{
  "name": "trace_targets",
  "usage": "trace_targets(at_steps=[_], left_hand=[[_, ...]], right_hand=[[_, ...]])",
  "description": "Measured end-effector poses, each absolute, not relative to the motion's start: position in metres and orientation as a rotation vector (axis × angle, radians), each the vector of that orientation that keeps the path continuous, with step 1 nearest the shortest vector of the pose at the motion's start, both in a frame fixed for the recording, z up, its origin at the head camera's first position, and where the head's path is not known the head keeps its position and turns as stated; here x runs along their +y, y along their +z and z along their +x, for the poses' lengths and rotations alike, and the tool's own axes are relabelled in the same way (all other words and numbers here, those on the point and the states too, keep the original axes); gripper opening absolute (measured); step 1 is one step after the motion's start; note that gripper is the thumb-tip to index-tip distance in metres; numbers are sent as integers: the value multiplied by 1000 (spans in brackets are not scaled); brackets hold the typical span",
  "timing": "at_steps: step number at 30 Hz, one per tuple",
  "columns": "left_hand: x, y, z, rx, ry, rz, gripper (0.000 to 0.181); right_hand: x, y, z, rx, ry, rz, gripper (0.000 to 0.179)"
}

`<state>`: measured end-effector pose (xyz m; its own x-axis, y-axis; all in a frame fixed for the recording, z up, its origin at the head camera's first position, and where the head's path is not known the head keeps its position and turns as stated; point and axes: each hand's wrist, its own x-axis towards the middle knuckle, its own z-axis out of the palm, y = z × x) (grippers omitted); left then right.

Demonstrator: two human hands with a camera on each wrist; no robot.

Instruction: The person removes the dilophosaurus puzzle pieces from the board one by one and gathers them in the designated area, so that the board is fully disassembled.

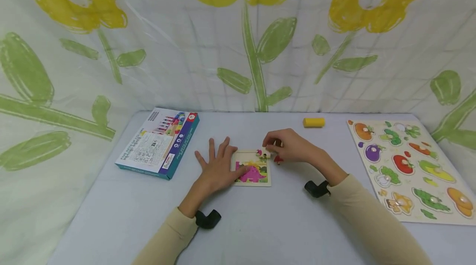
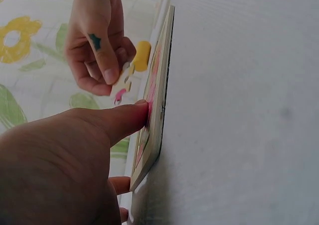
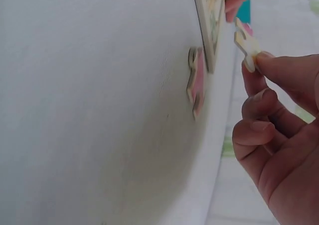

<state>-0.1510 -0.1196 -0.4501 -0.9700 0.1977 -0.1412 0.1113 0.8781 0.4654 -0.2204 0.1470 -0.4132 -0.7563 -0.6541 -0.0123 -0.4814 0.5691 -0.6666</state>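
Observation:
A small wooden jigsaw puzzle (image 1: 251,184) with a pink dinosaur picture lies flat at the middle of the table. My left hand (image 1: 217,170) has its fingers spread at the puzzle's left side, and its thumb presses on the pink dinosaur. Over the top right corner, my right hand (image 1: 291,145) pinches a jigsaw piece (image 3: 244,43) between thumb and index finger, raised above the frame. That piece shows a bit of pink at its far end in the left wrist view. A second jigsaw piece (image 3: 198,80), pink on top, lies on the table beside the puzzle's right edge.
A boxed set with a teal side (image 1: 158,143) lies at the back left. Toward the back right is a yellow cylinder (image 1: 314,122). A wooden vegetable peg board (image 1: 409,170) covers the right side. A flower-printed curtain (image 1: 163,71) hangs behind the table.

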Motion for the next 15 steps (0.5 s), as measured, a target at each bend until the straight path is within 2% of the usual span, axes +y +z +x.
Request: trace_targets(at_steps=[15], left_hand=[[-119, -451, -150, 2866, 733, 246, 80]], right_hand=[[197, -420, -217, 2627, -887, -868, 10]])
